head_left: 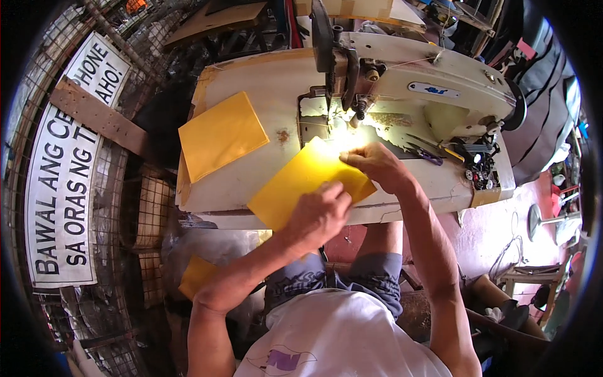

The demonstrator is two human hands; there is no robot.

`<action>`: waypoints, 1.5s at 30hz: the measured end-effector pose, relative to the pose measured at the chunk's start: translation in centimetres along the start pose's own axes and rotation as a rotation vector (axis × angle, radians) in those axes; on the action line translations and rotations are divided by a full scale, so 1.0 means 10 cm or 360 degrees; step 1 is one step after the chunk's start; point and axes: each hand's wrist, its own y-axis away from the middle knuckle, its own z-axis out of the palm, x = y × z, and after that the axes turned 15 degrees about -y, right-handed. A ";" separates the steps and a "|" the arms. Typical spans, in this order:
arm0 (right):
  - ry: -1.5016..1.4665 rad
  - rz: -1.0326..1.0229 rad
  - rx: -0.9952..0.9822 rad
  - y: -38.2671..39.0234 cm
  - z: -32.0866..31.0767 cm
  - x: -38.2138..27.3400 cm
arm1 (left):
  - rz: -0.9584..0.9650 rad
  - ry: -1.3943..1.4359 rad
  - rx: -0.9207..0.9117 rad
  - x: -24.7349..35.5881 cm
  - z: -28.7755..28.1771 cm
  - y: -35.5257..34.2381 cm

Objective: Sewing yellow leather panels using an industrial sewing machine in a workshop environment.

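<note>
One yellow piece point(282, 188) overhangs the front edge of the worktop point(433, 188), near the sewing machine point(433, 66). The right hand point(380, 166) pinches its right side; the left hand point(320, 213) curls over it, grip undetermined. Overhang could drag it askew should the pinch slacken.

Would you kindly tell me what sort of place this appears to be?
Most likely a sewing workshop: a sewing machine stands on a worktable, with scissors and a yellow sheet close by.
</note>
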 end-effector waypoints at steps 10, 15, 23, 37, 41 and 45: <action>0.0957 -0.0624 -0.0095 0.12 -0.07 -0.16 | 0.0061 0.0060 0.0005 -1.03 0.22 -0.52; 0.1121 -0.0744 -0.0053 0.04 -0.14 -0.09 | 0.0084 0.0462 -0.0565 -1.26 0.16 -0.79; 0.1189 -0.1031 0.0077 -0.08 -0.15 0.01 | 0.0098 0.0491 -0.0316 -1.36 0.35 -0.77; 0.1027 -0.1151 0.0062 -0.13 -0.21 0.12 | 0.0191 0.0504 -0.0344 -1.42 0.33 -0.76; 0.1248 -0.1123 -0.0053 -0.10 -0.28 0.11 | 0.0291 0.0505 -0.0146 -1.37 0.31 -0.69; 0.1370 -0.1341 -0.0162 -0.10 -0.23 0.07 | 0.0502 0.0206 -0.0038 -1.40 0.31 -0.64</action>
